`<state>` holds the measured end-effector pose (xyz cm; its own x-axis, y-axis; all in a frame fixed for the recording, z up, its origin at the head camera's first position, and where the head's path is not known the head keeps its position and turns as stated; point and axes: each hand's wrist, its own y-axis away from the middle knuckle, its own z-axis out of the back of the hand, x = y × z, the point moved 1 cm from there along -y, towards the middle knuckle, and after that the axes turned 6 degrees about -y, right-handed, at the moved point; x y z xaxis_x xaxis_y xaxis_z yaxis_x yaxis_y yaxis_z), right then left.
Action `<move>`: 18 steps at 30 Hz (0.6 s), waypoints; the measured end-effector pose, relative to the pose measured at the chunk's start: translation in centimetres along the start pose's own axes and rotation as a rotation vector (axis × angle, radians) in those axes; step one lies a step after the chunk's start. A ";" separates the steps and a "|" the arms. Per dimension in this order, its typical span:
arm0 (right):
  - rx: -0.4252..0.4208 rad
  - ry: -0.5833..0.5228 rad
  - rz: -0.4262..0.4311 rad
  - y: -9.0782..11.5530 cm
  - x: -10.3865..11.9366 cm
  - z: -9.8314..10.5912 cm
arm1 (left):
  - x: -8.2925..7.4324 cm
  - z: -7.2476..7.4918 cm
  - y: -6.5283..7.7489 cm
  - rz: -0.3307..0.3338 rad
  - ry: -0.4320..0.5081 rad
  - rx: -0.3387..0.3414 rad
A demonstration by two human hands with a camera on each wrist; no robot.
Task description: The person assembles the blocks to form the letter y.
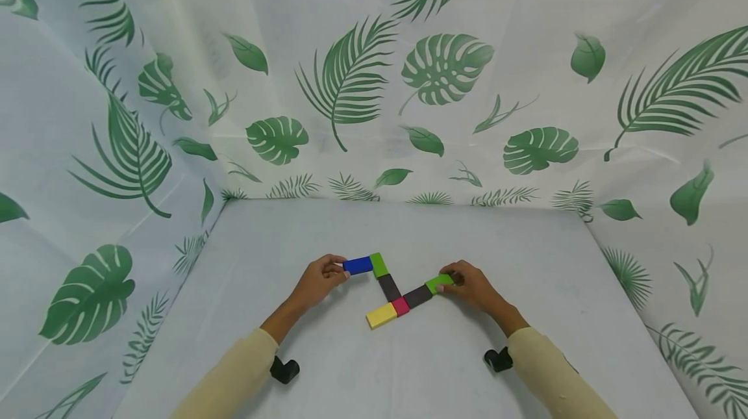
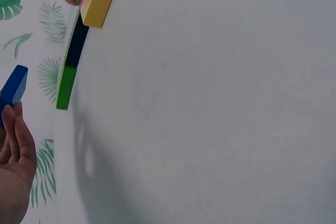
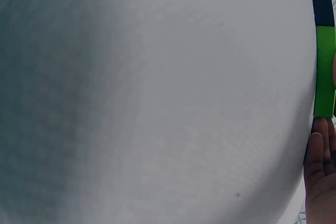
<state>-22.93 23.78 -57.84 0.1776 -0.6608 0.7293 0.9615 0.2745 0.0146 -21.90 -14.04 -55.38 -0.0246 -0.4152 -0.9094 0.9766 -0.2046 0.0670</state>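
Observation:
My left hand (image 1: pixel 321 278) pinches one end of a blue block (image 1: pixel 358 266), whose other end overlaps a green block (image 1: pixel 378 265) in the head view. The left wrist view shows that blue block (image 2: pixel 16 85) raised and apart from the row. From the green block, a dark block (image 1: pixel 389 288) runs down to a small red block (image 1: pixel 400 306). A yellow block (image 1: pixel 382 316) extends left of the red one, and a second dark block (image 1: pixel 417 296) extends right. At the right end, my right hand (image 1: pixel 472 284) grips another green block (image 1: pixel 437 283) between thumb and fingers.
The blocks lie on a white-covered table (image 1: pixel 327 367). Behind it and along both sides hang white sheets (image 1: pixel 362 146) printed with green leaves. Black wrist-worn devices (image 1: pixel 284 370) show beside both sleeves.

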 end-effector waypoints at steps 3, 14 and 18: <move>0.003 0.015 0.007 0.0 0.0 0.0 | 0.3 -0.2 0.3 0.011 0.001 -0.003; -0.002 0.026 0.029 -0.2 -0.2 0.1 | 0.7 -0.4 1.5 0.022 0.004 -0.014; 0.004 0.020 0.023 -0.2 -0.4 0.0 | 0.7 -0.4 2.0 0.035 0.011 -0.013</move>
<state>-23.22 23.99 -58.07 0.2034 -0.6680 0.7158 0.9563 0.2924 0.0012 -19.85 -14.39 -56.08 0.0123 -0.4120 -0.9111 0.9794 -0.1788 0.0941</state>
